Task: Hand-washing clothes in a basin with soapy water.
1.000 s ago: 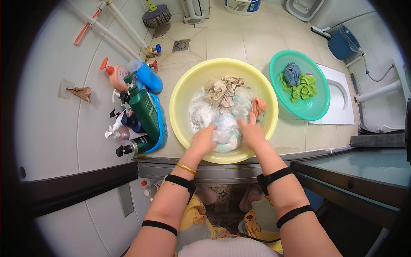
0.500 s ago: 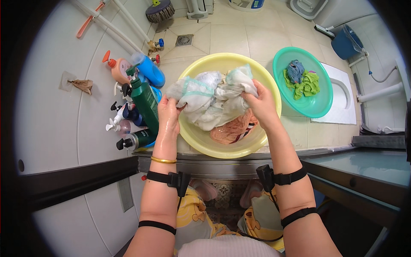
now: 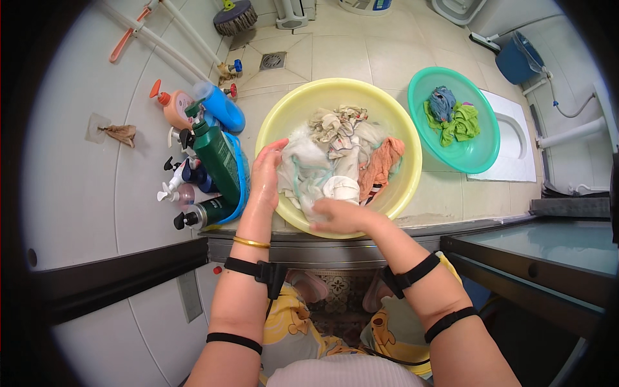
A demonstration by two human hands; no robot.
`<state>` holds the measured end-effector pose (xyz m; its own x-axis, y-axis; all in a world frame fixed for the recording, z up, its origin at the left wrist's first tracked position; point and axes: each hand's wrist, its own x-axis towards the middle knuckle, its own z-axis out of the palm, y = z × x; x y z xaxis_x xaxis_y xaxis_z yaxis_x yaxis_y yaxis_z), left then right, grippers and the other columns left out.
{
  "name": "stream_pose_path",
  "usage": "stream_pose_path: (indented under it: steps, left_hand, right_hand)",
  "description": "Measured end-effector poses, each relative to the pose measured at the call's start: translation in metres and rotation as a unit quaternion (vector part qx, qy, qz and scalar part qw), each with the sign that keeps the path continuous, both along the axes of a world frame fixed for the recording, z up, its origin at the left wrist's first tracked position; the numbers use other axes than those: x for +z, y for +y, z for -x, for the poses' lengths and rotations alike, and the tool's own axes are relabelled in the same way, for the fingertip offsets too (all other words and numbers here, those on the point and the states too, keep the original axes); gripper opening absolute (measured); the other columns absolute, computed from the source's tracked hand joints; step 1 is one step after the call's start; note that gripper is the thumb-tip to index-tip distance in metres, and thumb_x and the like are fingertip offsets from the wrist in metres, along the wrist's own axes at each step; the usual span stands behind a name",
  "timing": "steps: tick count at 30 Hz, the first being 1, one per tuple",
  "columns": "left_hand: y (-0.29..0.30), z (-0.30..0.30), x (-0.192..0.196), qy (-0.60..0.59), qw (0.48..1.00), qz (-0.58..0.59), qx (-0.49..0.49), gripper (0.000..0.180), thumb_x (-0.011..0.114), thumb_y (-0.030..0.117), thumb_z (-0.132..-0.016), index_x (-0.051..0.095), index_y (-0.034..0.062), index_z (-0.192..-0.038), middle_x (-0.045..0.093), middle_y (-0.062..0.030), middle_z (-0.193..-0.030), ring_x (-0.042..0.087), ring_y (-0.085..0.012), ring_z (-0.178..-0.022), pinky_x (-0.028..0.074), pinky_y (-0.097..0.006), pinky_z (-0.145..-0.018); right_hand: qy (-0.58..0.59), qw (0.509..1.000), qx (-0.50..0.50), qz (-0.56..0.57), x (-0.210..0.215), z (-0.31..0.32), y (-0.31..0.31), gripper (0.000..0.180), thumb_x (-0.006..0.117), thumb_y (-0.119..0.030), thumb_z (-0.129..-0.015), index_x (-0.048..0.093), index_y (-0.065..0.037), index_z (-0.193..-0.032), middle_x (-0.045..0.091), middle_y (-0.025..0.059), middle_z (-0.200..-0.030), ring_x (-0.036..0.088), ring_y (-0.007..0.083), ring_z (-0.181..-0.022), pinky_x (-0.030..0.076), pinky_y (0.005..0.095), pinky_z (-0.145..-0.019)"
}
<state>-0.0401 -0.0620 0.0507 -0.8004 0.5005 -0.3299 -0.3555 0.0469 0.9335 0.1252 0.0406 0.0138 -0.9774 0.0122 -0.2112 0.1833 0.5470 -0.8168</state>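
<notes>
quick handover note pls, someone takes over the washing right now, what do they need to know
Left hand: open, palm against the pale white wet cloth at the near-left side of the round yellow plastic basin.
Right hand: pressed flat on the same cloth at the near rim.
Also in the basin: a beige patterned garment and an orange garment.
Done, it seems: a blue and a green piece lie in the round teal basin to the right.
Left: the basin's pile is in mid-wash.

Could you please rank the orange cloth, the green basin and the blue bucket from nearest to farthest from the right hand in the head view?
From the right hand:
1. Orange cloth, inside the yellow basin.
2. Green basin, right.
3. Blue bucket, far right corner.
</notes>
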Motion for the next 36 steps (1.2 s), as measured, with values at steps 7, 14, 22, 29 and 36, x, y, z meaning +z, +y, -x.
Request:
stream_pose_path:
  steps: [7,14,22,29,36]
  left_hand:
    - [0.007,-0.027,-0.009,0.399,0.871,0.264,-0.111,0.026,0.055,0.016,-0.081,0.060,0.0075,-0.105,0.058,-0.0135,-0.110,0.051,-0.0254,-0.108,0.039,-0.034,-0.091]
    - [0.001,-0.051,-0.030,0.297,0.827,0.227,-0.420,0.044,0.063,0.032,-0.077,0.057,0.0076,-0.114,0.053,-0.0164,-0.119,0.046,-0.0310,-0.115,0.034,-0.041,-0.098]
    - [0.004,-0.056,-0.037,0.326,0.801,0.279,-0.417,0.056,0.068,0.034,-0.076,0.053,0.0070,-0.122,0.047,-0.0211,-0.127,0.040,-0.0357,-0.122,0.031,-0.040,-0.104]
    - [0.012,-0.065,-0.021,0.347,0.735,0.370,-0.451,0.056,0.064,0.039,-0.077,0.052,0.0109,-0.124,0.048,-0.0112,-0.128,0.042,-0.0327,-0.119,0.030,-0.050,-0.099]
    - [0.010,-0.060,-0.021,0.366,0.772,0.354,-0.379,0.050,0.059,0.037,-0.081,0.053,0.0072,-0.120,0.057,-0.0133,-0.115,0.048,-0.0324,-0.110,0.033,-0.045,-0.094]
  right_hand:
    - [0.097,0.873,-0.366,-0.308,-0.003,-0.013,0.094,0.040,0.063,-0.022,-0.079,0.054,-0.004,-0.112,0.054,0.0216,-0.102,0.053,0.0362,-0.102,0.043,0.0409,-0.089]
    - [-0.239,0.929,-0.221,-0.175,0.012,-0.002,0.078,0.031,0.054,-0.028,-0.079,0.061,-0.009,-0.102,0.064,0.0181,-0.097,0.063,0.0333,-0.090,0.049,0.0429,-0.079]
    - [-0.415,0.905,0.094,0.012,-0.022,0.002,0.047,0.045,0.046,-0.037,-0.086,0.055,-0.012,-0.122,0.062,0.0160,-0.106,0.059,0.0250,-0.103,0.042,0.0415,-0.092]
    - [-0.389,0.908,-0.067,-0.138,-0.035,0.000,0.017,0.064,0.051,-0.036,-0.083,0.034,-0.004,-0.136,0.035,0.0206,-0.138,0.043,0.0376,-0.122,0.037,0.0407,-0.100]
    - [-0.098,0.896,-0.360,-0.240,-0.005,0.004,0.089,0.051,0.057,-0.026,-0.081,0.045,0.002,-0.123,0.049,0.0230,-0.125,0.049,0.0389,-0.114,0.043,0.0424,-0.093]
